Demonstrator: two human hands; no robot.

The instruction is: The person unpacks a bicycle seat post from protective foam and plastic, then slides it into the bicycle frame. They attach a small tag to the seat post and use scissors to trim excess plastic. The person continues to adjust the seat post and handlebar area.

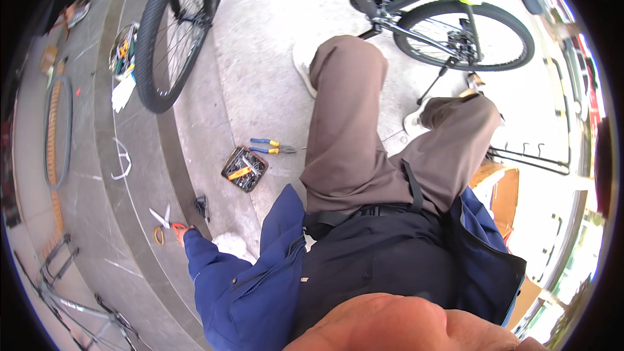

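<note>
My left hand (181,235) reaches out to the left over the concrete step, mostly covered by a blue sleeve. Its fingers are at the orange-red handle of a pair of scissors (166,224), whose blades are spread apart. A small black part (201,207) lies at the step's edge, close to that hand. My right hand is out of view. On the floor before me, a tray of small metal hardware (245,169) has an orange-handled cutter (240,173) on top. Beside it are combination pliers (272,146) with blue and yellow grips.
A bicycle stands ahead, its front wheel (163,34) near the step and its rear wheel (463,34) at right. Along the step are a tool container (124,53), white gloves (123,91) and a white strap (124,158). A loose tyre (47,131), a bicycle frame (73,302) and cardboard (504,200) flank me.
</note>
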